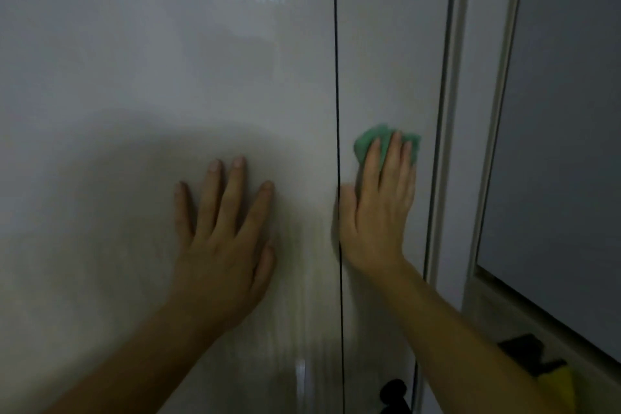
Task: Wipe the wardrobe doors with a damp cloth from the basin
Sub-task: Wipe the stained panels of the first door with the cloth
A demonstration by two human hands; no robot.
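Left hand [221, 242]: your fingers are spread wide, flat on the left wardrobe door [117, 94], holding nothing.
Right hand [376, 212]: your fingers lie straight and close together, pressing the green cloth [364, 143] onto the right wardrobe door [389, 44].
Cloth: bunched under your right fingertips, showing above them, just right of the seam [336, 77] between the doors.

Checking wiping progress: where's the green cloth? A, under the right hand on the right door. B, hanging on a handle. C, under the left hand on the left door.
A: the right hand presses the green cloth against the right door, right of the dark gap.
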